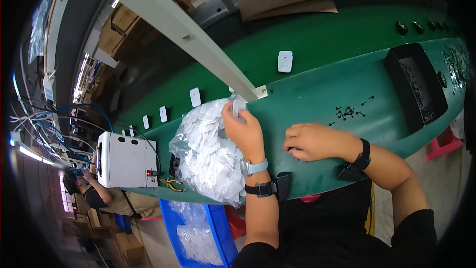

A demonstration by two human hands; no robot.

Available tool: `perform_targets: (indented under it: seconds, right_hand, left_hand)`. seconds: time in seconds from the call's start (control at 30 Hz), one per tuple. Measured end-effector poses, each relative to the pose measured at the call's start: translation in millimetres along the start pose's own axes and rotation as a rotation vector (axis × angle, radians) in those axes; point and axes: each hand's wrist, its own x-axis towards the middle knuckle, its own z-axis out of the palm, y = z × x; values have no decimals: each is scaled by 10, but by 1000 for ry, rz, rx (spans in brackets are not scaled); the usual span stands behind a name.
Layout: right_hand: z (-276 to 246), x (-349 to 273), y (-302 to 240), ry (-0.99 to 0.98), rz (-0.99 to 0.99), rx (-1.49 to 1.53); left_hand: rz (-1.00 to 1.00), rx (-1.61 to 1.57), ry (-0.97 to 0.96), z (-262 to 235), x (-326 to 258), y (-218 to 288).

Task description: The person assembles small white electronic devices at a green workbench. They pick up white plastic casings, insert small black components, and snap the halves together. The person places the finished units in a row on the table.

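My left hand (pixel 244 130) is raised at the upper right edge of a clear plastic bag (pixel 208 149) full of flat white plastic pieces. Pinched between its thumb and fingers is a small white plastic piece (pixel 239 106). My right hand (pixel 312 141) rests low over the green worktop, fingers curled inward. A bit of something dark shows under those fingertips, too hidden to name. Beyond the right hand, several small black parts (pixel 348 112) lie scattered on the worktop (pixel 302 99).
A black tray (pixel 396 69) with small dark parts stands at the right. White casings (pixel 285 61) sit along the green belt (pixel 337 39) behind a slanted metal post (pixel 198 39). At left are a white machine (pixel 126 161), yellow-handled pliers (pixel 173 185), a blue crate (pixel 225 233) and another person (pixel 109 201).
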Motion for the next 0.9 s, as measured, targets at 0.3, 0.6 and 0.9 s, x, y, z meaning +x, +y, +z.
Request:
perform_targets:
  seconds: [0.3, 0.6, 0.9]
  right_hand:
    - [104, 1, 75, 161, -26, -125]
    - [32, -16, 114, 211, 79, -31]
    - [107, 54, 183, 339, 57, -37]
  left_hand:
    - [-379, -915, -304, 115, -106, 149]
    - [-616, -1290, -383, 24, -55, 226]
    - [-580, -1199, -337, 22, -88, 184]
